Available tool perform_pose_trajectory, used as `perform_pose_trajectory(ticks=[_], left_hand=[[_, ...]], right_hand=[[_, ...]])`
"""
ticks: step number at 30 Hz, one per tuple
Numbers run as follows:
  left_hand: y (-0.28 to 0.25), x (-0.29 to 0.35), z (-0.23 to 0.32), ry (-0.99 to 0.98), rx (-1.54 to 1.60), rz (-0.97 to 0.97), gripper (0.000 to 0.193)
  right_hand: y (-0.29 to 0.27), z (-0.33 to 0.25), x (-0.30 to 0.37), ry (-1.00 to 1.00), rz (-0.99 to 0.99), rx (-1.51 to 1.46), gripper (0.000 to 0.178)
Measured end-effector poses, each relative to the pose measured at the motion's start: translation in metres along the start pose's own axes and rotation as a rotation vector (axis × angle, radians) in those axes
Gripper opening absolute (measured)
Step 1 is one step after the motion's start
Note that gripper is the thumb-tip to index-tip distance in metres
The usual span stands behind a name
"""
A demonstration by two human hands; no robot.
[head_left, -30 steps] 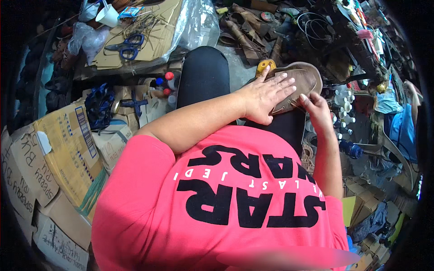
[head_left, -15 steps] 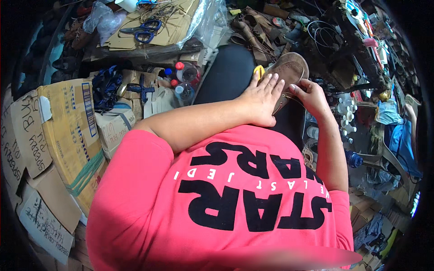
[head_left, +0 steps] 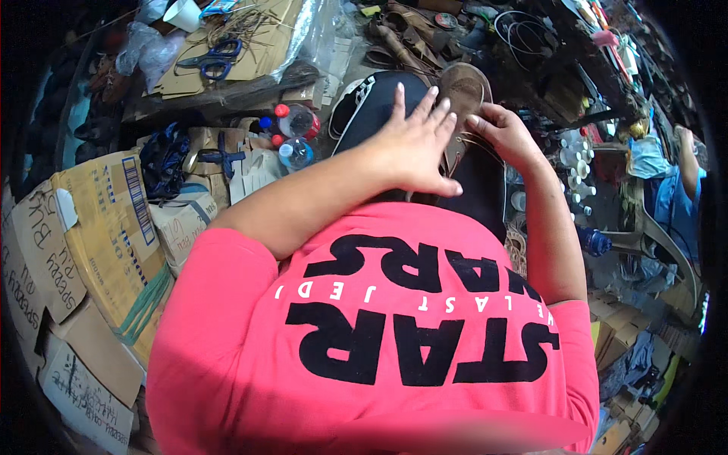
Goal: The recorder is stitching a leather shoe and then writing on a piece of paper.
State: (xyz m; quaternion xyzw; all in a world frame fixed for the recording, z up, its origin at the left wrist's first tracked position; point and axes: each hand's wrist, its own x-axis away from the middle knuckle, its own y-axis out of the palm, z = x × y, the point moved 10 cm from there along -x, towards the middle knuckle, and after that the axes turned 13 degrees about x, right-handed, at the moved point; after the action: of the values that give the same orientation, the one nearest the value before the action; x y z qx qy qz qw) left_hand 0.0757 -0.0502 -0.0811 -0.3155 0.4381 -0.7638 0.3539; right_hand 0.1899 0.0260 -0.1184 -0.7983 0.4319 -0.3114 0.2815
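Note:
A brown shoe [head_left: 464, 85] lies over my lap on black trousers, its rounded toe pointing away from me. My left hand [head_left: 417, 152] is spread wide over the shoe's left side, fingers apart with nothing in them. Thumb and bent fingers of my right hand [head_left: 506, 135] close on the shoe's right edge. Thin lace or cord shows on the shoe between the hands. Part of the shoe's near end is hidden by my left hand.
Plastic bottles [head_left: 294, 121] stand left of my legs, beside cardboard boxes [head_left: 102, 235]. Blue-handled scissors [head_left: 216, 61] lie on cardboard sheets at far left. Brown leather pieces [head_left: 406, 42] are heaped ahead. White bottles [head_left: 576, 171] stand at right. Another person's arm [head_left: 688, 163] shows at far right.
My left hand has lifted off the shoe and spread its fingers. A yellow piece beside its fingers is out of sight now. My right hand keeps its place at the shoe's edge.

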Motion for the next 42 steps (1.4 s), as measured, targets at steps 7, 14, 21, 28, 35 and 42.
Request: perform_pose_trajectory(ticks=[7,14,21,28,35,42], left_hand=[[-0.057,-0.006,-0.04,0.158,0.554,0.388,0.029],[-0.051,-0.029,0.015,0.462,0.334,0.396,0.014],[-0.038,-0.032,0.014,0.445,0.337,0.228,0.016],[-0.054,0.027,0.048,0.588,0.51,-0.108,0.029],[-0.139,0.068,0.01,0.581,1.503,-0.083,0.02],[-0.208,0.109,-0.035,0.823,1.623,0.155,0.034]], right_hand=[[-0.031,-0.011,0.045,-0.115,0.358,-0.062,0.03],[-0.03,-0.077,0.068,-0.353,0.481,0.498,0.018],[0.011,-0.058,0.092,-0.125,-0.151,0.176,0.018],[-0.006,0.043,0.13,0.381,-0.195,0.281,0.022],[-0.039,0.12,0.148,0.552,0.238,0.423,0.025],[-0.087,0.213,0.179,0.491,0.806,-0.624,0.02]])
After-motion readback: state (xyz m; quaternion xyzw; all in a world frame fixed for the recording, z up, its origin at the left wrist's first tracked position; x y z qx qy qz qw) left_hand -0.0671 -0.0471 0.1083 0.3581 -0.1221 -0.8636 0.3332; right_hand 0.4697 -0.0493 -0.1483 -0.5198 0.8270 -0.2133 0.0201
